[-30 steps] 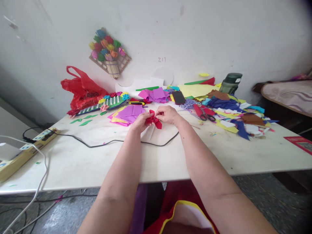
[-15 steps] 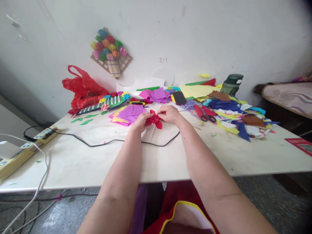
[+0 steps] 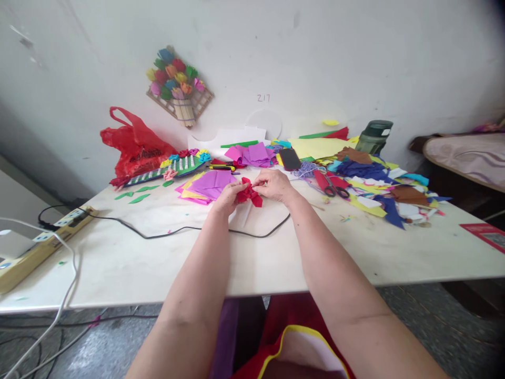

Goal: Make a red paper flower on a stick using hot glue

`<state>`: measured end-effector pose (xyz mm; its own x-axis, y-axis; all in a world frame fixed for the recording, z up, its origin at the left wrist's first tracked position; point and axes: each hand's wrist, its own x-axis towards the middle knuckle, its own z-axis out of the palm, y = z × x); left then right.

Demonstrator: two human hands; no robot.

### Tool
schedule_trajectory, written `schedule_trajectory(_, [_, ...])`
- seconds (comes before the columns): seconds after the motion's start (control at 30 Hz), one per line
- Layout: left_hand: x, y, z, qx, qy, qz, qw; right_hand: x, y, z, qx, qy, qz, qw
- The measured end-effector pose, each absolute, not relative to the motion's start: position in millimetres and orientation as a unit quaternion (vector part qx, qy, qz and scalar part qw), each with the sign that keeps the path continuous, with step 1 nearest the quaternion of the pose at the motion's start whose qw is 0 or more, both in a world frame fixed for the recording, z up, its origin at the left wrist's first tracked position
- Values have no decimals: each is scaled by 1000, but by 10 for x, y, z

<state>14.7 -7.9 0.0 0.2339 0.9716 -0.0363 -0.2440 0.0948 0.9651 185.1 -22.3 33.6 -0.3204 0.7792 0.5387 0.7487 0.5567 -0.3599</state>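
Observation:
Between my two hands is a red paper flower (image 3: 249, 193), above the middle of the white table. My left hand (image 3: 229, 197) grips its left side with fingers and thumb. From the right, the closed fingertips of my right hand (image 3: 273, 185) pinch the flower's edge. Just behind my left hand lies a stack of purple, pink and yellow paper squares (image 3: 209, 185). A thin clear strip (image 3: 245, 215) shows under the flower, and a black cable (image 3: 189, 227) crosses the table below it.
Scissors (image 3: 336, 191), a phone (image 3: 290, 159) and many paper scraps (image 3: 366, 173) lie right of my hands. A green bottle (image 3: 374, 138) stands behind. At left are a red bag (image 3: 138, 147), green paper leaves (image 3: 139, 199) and a power strip (image 3: 63, 231).
The red flower has turned slightly between my fingers, and its lower petal points more to the right. Both hands hold nearly the same place.

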Motion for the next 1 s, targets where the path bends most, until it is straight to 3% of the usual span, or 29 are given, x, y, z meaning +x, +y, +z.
schedule_trajectory(1.0, [165,-59,-15,484,388,488,615,1772,-319,418,-520,-802,-23,294])
